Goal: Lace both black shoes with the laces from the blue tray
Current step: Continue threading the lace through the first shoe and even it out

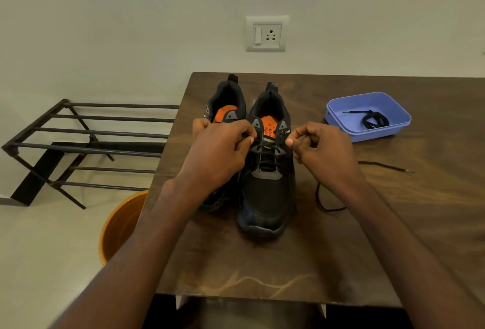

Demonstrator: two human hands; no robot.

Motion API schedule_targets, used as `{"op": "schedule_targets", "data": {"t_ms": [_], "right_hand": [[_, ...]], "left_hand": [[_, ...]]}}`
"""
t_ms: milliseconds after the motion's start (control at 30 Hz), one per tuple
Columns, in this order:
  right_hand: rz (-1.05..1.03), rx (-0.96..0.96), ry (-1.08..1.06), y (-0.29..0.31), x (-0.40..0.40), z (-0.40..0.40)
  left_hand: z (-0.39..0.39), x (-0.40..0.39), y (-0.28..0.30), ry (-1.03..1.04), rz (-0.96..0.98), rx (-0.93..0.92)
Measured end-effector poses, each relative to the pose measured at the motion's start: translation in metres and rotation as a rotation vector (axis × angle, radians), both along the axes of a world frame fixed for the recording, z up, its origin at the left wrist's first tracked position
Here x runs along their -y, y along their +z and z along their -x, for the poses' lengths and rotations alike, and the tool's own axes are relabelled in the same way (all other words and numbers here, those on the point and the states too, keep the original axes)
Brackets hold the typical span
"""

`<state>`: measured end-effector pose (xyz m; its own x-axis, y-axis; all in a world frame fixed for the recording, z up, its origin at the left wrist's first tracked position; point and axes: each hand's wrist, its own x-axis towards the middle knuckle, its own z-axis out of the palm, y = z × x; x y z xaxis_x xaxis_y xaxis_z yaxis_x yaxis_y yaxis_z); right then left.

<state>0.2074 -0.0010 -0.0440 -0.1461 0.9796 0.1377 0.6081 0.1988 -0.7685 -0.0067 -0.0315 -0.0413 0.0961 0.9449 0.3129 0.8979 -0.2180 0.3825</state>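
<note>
Two black shoes with orange insoles stand side by side on the brown table [262, 271], toes toward me. The right shoe [266, 197] has a black lace [267, 152] crossed through its lower eyelets. My left hand [220, 152] pinches the lace at the shoe's left eyelet row and partly hides the left shoe [228, 100]. My right hand [320, 147] pinches the lace at the right eyelet row. The loose end of the lace [383, 166] trails across the table to the right. A blue tray [349, 129] at the right holds a coiled second black lace [372, 120].
A black metal rack [86, 145] stands on the floor left of the table. An orange bucket [120, 223] sits beside the table's left edge. A wall socket [265, 33] is on the wall behind. Bare table surface lies in front of the shoes.
</note>
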Motion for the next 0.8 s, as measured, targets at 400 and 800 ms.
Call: {"op": "schedule_targets", "data": {"t_ms": [400,800], "right_hand": [[0.034,-0.759,0.218,0.059,0.035,0.020],[0.223,0.253,-0.365,0.010,-0.009,-0.038]], "left_hand": [[-0.043,0.021,0.026,-0.172,0.361,1.203],[-0.008,0.008,0.030,-0.213,0.344,1.432]]}}
